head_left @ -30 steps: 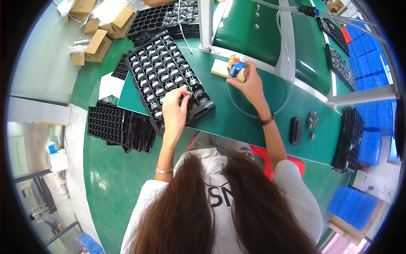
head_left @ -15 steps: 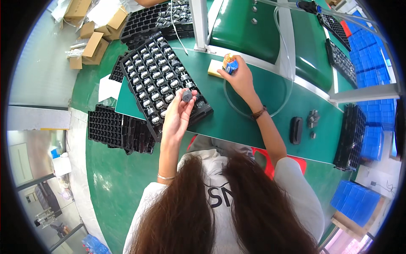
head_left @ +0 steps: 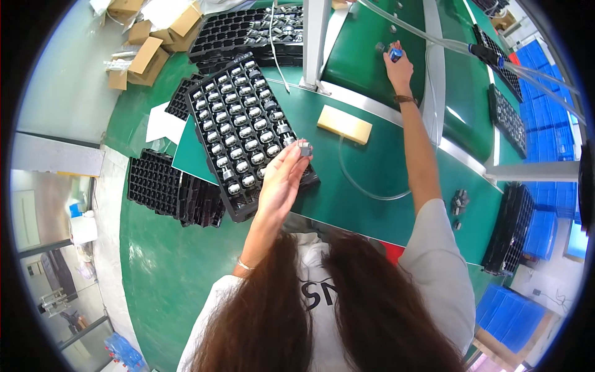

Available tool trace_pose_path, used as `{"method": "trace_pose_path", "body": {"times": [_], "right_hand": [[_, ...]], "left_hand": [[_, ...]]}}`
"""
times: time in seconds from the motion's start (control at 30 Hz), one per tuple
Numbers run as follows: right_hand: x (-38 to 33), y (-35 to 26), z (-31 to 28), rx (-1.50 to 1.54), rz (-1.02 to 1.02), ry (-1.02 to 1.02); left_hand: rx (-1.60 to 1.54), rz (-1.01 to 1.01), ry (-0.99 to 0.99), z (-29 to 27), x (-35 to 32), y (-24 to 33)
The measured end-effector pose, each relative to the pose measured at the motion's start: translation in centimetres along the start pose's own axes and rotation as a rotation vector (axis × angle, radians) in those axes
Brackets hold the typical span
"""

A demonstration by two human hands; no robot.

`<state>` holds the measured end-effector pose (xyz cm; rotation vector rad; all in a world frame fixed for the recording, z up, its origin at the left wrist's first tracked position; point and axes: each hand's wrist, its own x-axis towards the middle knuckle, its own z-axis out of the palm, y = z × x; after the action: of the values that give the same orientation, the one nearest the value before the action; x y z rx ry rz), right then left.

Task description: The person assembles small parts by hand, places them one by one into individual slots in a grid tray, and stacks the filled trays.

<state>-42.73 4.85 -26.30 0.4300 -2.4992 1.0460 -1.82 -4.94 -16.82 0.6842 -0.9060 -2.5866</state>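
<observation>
My left hand (head_left: 280, 186) pinches a small grey metal part (head_left: 305, 149) between thumb and fingertips. It is just over the lower right side of a black tray (head_left: 240, 209), whose pockets hold rows of shiny metal parts (head_left: 245, 132). Stretched far forward, my right hand (head_left: 401, 70) is closed around a small blue object (head_left: 395, 55), whose kind I cannot make out. That hand is above the green conveyor belt (head_left: 356, 71). A small grey part (head_left: 380, 46) lies on the belt just left of its fingertips.
A yellow block (head_left: 344, 124) and a looped clear hose (head_left: 365, 189) lie on the green table. Loose grey parts (head_left: 459, 201) sit at right. Stacked black trays stand at left (head_left: 155, 186) and right (head_left: 513, 226). A white post (head_left: 316, 43) rises by the belt.
My right hand has reached forward from beside the yellow block to above the belt, carrying the blue object. My left hand has shifted slightly right with the grey part.
</observation>
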Motion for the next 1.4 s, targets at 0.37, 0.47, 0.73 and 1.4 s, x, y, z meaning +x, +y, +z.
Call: {"method": "trace_pose_path", "body": {"times": [0.37, 0.47, 0.73, 1.4], "right_hand": [[-13.9, -11.8, -12.1, 1.198, 0.473, -0.306], [-19.2, -15.0, -15.8, 1.235, 0.248, -0.520], [-23.8, -17.0, -18.8, 1.146, 0.169, -0.569], [-25.9, -16.5, -18.7, 1.146, 0.187, -0.604]], "left_hand": [[0.267, 0.104, -0.110, 2.2, -0.4, 0.5], [0.375, 0.136, -0.146, 3.4, -1.2, 0.3], [0.438, 0.132, -0.176, 3.5, -3.2, -0.7], [0.449, 0.098, -0.208, 1.4, -3.9, -1.6]]}}
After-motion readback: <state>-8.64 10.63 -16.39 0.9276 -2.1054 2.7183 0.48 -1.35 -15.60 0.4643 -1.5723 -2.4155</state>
